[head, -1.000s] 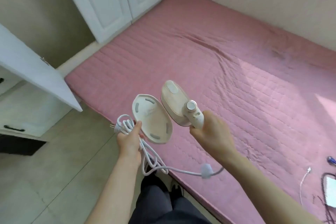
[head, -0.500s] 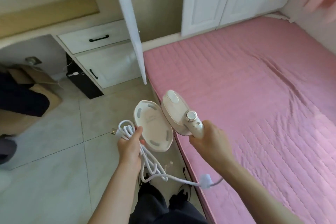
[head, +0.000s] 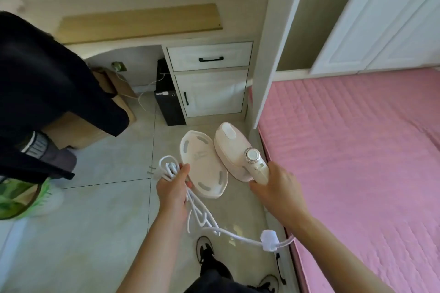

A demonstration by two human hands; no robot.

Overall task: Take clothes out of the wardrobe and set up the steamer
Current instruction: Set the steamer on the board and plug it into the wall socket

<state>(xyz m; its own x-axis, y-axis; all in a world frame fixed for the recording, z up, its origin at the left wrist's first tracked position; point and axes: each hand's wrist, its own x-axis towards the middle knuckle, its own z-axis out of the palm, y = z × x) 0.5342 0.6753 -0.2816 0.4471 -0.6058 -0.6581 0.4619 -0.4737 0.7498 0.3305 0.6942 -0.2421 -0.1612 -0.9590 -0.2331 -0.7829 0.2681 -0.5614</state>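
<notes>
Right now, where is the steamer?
Centre of the head view: the right hand grips the steamer over the floor, between the pink bed and the oval base in the left hand.

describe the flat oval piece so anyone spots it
Find the pink bed; left of its edge, over the floor, the left hand holds a coiled white cord. The flat oval tray is in that same hand. Unlike the bulky steamer beside it in the right hand, it is thin, grey-slotted, with no dial.

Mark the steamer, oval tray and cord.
Cream handheld steamer (head: 229, 150), head view, on its body.
Cream oval plastic tray (head: 202, 163), head view, flat centre.
White coiled cord (head: 168, 166), head view, looped end.
</notes>
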